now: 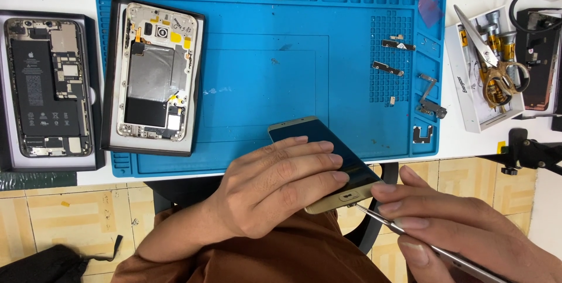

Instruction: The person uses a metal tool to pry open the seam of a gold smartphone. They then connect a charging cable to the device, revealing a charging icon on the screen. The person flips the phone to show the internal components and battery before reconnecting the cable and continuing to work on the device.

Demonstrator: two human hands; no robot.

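Gold phone [328,160] sits gripped in the left hand [281,183] at the counter's [515,142] near edge, over the blue mat [263,72]; right hand [456,230] pinches metal tweezers [404,233]. Their tip touches the phone's bottom end.

A mat [263,72] covers the middle of the worktop [462,142]. An opened phone [155,72] lies on the mat's left edge, another [48,87] left of it, off the mat. Small parts [404,72] sit on the mat's right side. Scissors [494,63] lie in a tray [468,113] by the worktop's right edge.
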